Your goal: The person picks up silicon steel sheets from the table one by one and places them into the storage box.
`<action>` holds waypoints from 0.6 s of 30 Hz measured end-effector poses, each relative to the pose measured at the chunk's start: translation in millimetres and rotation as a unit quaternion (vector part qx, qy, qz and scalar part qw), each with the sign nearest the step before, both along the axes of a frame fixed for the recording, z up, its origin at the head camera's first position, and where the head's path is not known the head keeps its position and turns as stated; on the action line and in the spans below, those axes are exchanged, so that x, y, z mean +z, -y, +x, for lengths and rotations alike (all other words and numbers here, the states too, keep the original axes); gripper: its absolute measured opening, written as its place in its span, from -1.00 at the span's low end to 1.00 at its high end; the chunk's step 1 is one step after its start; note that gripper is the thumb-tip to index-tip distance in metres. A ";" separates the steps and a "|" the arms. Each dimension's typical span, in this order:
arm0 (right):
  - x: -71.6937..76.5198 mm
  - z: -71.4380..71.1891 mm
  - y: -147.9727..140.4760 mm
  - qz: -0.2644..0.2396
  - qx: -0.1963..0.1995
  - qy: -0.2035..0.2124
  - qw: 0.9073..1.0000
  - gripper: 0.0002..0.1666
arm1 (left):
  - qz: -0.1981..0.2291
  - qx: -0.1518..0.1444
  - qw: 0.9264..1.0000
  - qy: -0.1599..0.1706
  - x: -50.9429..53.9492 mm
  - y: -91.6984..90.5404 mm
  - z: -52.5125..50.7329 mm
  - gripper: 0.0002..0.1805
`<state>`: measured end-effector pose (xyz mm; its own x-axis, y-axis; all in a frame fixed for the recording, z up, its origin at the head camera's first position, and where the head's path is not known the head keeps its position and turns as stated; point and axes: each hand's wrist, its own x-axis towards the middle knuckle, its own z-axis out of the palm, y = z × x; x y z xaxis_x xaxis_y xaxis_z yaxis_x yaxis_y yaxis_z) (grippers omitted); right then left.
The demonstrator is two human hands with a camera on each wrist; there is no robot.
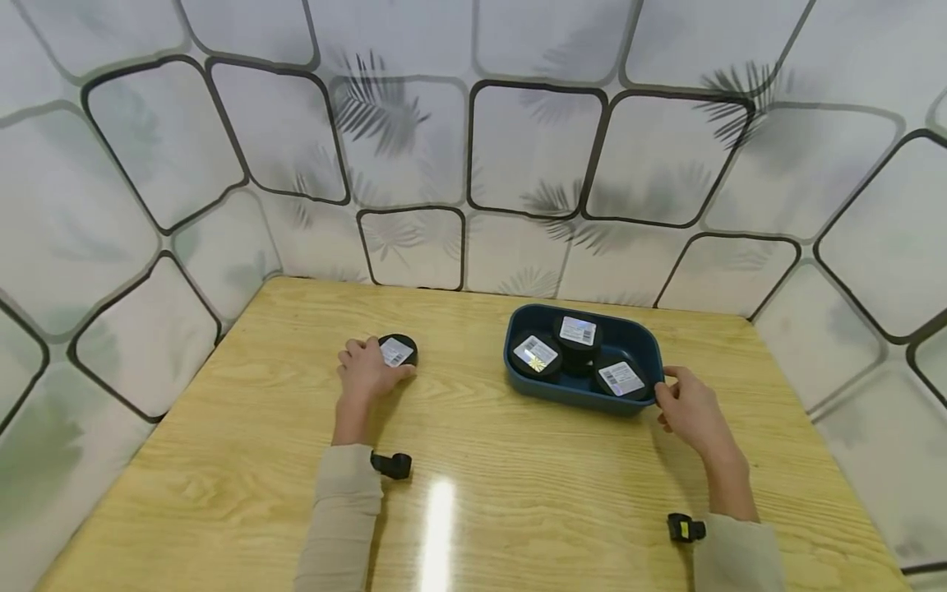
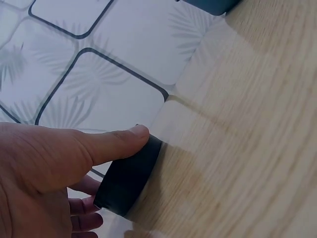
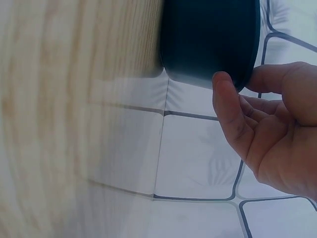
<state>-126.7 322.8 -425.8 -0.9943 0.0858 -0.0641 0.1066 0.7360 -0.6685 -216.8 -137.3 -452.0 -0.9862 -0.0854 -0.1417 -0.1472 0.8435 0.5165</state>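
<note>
My left hand (image 1: pixel 366 369) grips a round black container (image 1: pixel 398 351) with a white label on its top, at the left of the table. In the left wrist view, the thumb lies across the side of this black container (image 2: pixel 131 173) and the fingers curl behind it. My right hand (image 1: pixel 692 409) pinches the rim of a dark blue rectangular bin (image 1: pixel 573 397) at its near right corner. The right wrist view has thumb and fingers on the wall of the bin (image 3: pixel 210 39). Inside the bin lie labelled black containers (image 1: pixel 536 355); the rear one (image 1: pixel 579 331) looks raised.
Both things stand on a light wooden table (image 1: pixel 473 460). A patterned wall covering (image 1: pixel 414 247) rises along its back and sides. Each wrist carries a small black camera, the left camera (image 1: pixel 392 465) and the right camera (image 1: pixel 685 528).
</note>
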 end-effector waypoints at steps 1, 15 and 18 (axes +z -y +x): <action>0.0 0.1 -1.0 0.002 -0.001 -0.001 1.000 -0.41 | -0.002 -0.001 1.000 0.000 0.6 -0.8 0.0 0.03; 1.2 0.5 0.4 0.003 -0.002 0.002 1.000 -0.41 | -0.007 -0.022 1.000 0.017 10.9 -5.3 4.5 0.01; 1.1 0.8 0.3 0.003 -0.003 0.003 1.000 -0.41 | 0.008 -0.021 1.000 0.014 11.9 -8.6 4.0 0.00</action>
<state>-125.9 322.5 -424.7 -0.9934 0.0912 -0.0702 0.1148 0.7392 -0.6636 -212.7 -128.7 -440.1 -0.9843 -0.0425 -0.1712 -0.1277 0.8413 0.5252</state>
